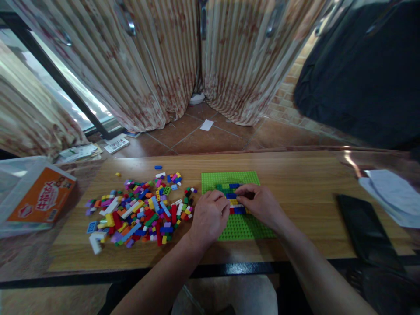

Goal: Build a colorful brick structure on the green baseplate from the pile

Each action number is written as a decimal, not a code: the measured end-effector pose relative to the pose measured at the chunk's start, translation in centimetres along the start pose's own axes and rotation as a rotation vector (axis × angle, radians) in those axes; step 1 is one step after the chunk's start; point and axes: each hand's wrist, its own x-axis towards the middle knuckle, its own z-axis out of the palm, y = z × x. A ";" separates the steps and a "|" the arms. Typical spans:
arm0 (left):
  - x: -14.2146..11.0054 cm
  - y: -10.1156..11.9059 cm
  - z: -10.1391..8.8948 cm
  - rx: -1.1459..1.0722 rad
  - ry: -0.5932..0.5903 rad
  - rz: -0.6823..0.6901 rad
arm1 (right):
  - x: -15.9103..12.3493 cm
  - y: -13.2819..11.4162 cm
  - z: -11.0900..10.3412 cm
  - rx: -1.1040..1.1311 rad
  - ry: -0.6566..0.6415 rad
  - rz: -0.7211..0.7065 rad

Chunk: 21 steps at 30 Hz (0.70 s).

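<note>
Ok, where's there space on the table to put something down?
The biggest bare patch of the wooden table lies between the green baseplate and the flat black object. A thin strip runs along the far edge, behind the baseplate. It's crowded on the left with loose bricks, and over the baseplate, where the left hand and right hand are.

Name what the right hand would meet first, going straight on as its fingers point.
Probably the multicoloured plastic bricks on the studded green plastic baseplate, close before the right hand; the left hand lies beyond them, though exact depth is unclear.
</note>
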 end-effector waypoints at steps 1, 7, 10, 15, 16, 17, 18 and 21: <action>0.0 0.1 0.0 0.027 -0.010 0.000 | 0.0 0.0 0.0 -0.010 -0.003 -0.001; -0.3 0.6 0.1 0.185 -0.058 0.009 | 0.0 -0.2 0.1 -0.104 -0.013 -0.057; -0.3 0.8 0.1 0.194 -0.054 -0.002 | 0.1 -0.3 0.1 -0.161 -0.025 -0.067; -0.3 0.7 0.2 0.122 -0.016 -0.011 | 0.1 -0.1 0.0 -0.134 -0.034 -0.058; -0.3 0.6 0.3 0.093 0.001 -0.004 | 0.0 0.0 0.0 -0.110 -0.032 -0.056; -0.4 0.5 0.3 0.059 0.020 0.001 | -0.1 0.1 0.1 -0.082 -0.026 -0.052; -0.4 0.4 0.3 0.020 0.041 0.003 | -0.1 0.2 0.1 -0.050 -0.017 -0.047; -0.5 -0.1 0.1 -0.096 0.112 -0.027 | -0.3 0.3 0.1 0.054 0.035 -0.039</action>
